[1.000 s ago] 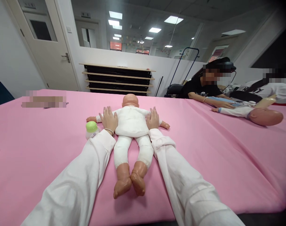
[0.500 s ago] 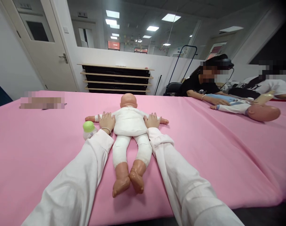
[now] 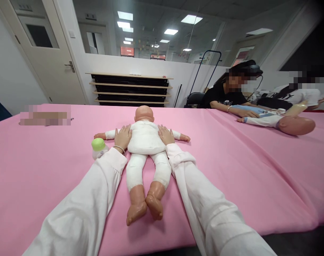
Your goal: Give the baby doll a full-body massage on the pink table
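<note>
A baby doll (image 3: 145,139) in a white suit lies on the pink table cover (image 3: 44,167), head pointing away from me, bare feet towards me. My left hand (image 3: 122,137) cups the left side of its torso and my right hand (image 3: 165,134) cups the right side, fingers curved against the body. Both my arms wear long white sleeves, and a bead bracelet circles my left wrist. A small bottle with a green cap (image 3: 98,147) lies just left of my left wrist.
At the far right, two other people sit at the table with a second doll (image 3: 281,122) lying in front of them. A door (image 3: 41,53) and a low shelf rack (image 3: 129,89) stand behind the table. A blurred item (image 3: 46,118) lies far left.
Both my hands slid inward from the doll's upper arms onto the sides of its torso. The view dropped slightly.
</note>
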The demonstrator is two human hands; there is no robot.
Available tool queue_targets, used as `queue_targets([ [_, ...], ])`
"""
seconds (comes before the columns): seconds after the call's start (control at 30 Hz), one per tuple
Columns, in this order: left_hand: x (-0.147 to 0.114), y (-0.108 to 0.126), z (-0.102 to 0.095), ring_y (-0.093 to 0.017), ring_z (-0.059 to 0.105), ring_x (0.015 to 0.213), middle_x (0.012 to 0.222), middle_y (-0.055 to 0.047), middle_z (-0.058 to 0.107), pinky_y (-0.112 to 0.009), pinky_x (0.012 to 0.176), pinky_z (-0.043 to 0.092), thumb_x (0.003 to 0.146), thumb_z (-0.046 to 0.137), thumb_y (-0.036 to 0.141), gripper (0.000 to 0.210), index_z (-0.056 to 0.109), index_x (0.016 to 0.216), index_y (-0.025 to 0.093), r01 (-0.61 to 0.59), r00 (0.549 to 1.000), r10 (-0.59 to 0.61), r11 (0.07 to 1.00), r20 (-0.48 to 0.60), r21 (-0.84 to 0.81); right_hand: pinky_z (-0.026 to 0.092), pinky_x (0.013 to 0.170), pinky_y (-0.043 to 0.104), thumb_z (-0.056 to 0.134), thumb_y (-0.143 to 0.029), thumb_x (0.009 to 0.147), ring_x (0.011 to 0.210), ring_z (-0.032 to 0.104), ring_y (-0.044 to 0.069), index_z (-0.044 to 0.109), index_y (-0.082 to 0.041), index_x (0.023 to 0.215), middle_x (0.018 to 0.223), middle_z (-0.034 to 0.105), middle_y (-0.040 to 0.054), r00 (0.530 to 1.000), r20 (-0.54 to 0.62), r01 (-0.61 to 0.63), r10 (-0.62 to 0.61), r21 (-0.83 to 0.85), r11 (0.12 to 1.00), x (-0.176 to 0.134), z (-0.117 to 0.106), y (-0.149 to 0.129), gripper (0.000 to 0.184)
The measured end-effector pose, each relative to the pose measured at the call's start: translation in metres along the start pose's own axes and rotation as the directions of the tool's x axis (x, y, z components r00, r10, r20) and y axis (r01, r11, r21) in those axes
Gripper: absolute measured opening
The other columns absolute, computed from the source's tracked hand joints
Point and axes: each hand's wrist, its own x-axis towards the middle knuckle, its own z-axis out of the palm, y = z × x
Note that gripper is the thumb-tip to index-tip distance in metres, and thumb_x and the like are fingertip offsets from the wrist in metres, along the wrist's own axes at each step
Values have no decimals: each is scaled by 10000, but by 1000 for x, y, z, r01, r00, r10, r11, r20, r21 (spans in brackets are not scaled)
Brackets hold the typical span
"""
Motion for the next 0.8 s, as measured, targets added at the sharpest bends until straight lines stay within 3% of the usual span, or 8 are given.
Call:
queue_targets([
  [0.07, -1, -2, 2, -195, 318, 1307, 1377, -38, 425, -490, 1091, 136, 913, 209, 319, 473, 359, 1354, 235, 7, 998, -9, 1000, 58, 28, 151, 1101, 453, 233, -307, 922, 1325, 280, 186, 318, -209, 1372, 1434, 317, 28, 998, -21, -62, 62, -30, 998, 0, 3, 3, 468],
  [0.2, -4, -6, 2, -236, 298, 1313, 1358, -44, 450, -538, 1077, 108, 909, 229, 365, 471, 410, 1322, 228, 66, 997, -68, 995, 31, 73, 89, 1104, 479, 281, -327, 906, 1312, 297, 212, 409, -113, 1311, 1399, 371, 96, 973, -135, -195, 188, -39, 980, -5, 7, 6, 476],
  [0.37, -8, -8, -1, -268, 292, 1306, 1247, -89, 552, -585, 1053, 84, 892, 261, 317, 419, 563, 1149, 185, 172, 982, -161, 979, -98, 112, 26, 1065, 568, 323, -278, 856, 1326, 228, 288, 548, -54, 1152, 1357, 408, 165, 855, -344, -403, 388, 29, 915, -13, 4, 9, 434],
  [0.5, -8, -8, 3, -272, 331, 1276, 1175, -115, 592, -610, 1036, 84, 879, 283, 303, 389, 596, 1065, 167, 206, 970, -187, 972, -155, 112, 80, 1067, 562, 298, -203, 826, 1317, 260, 268, 556, -90, 1141, 1349, 422, 148, 812, -367, -406, 454, 204, 891, -13, -1, 8, 423],
  [0.6, -5, -9, 7, -268, 381, 1234, 1159, -120, 599, -602, 1039, 98, 870, 304, 297, 369, 599, 1049, 167, 200, 971, -182, 973, -156, 112, 216, 1081, 455, 237, -241, 848, 1307, 308, 209, 443, -94, 1260, 1379, 389, 130, 884, -341, -178, 319, 385, 905, -16, -3, 2, 483],
  [0.7, -4, -10, 10, -270, 400, 1213, 1150, -129, 600, -589, 1045, 102, 873, 297, 285, 367, 598, 1044, 163, 199, 972, -179, 972, -151, 127, 277, 1074, 379, 191, -344, 883, 1331, 275, 179, 317, -86, 1345, 1431, 296, 141, 954, -298, 175, -25, 488, 855, -34, -4, -10, 544],
  [0.73, -3, -10, 11, -274, 400, 1211, 1152, -133, 597, -589, 1044, 103, 874, 295, 286, 367, 595, 1047, 161, 197, 973, -176, 971, -147, 135, 256, 1084, 397, 201, -395, 887, 1347, 239, 192, 303, -93, 1357, 1448, 255, 144, 943, -287, 294, -168, 480, 826, -44, -5, -15, 567],
  [0.8, -4, -10, 10, -281, 395, 1213, 1165, -140, 586, -592, 1039, 109, 878, 299, 292, 364, 586, 1060, 163, 194, 976, -176, 970, -131, 145, 168, 1095, 484, 278, -494, 866, 1371, 159, 238, 322, -145, 1361, 1472, 194, 127, 868, -222, 496, -444, 415, 763, -67, -9, -23, 607],
])
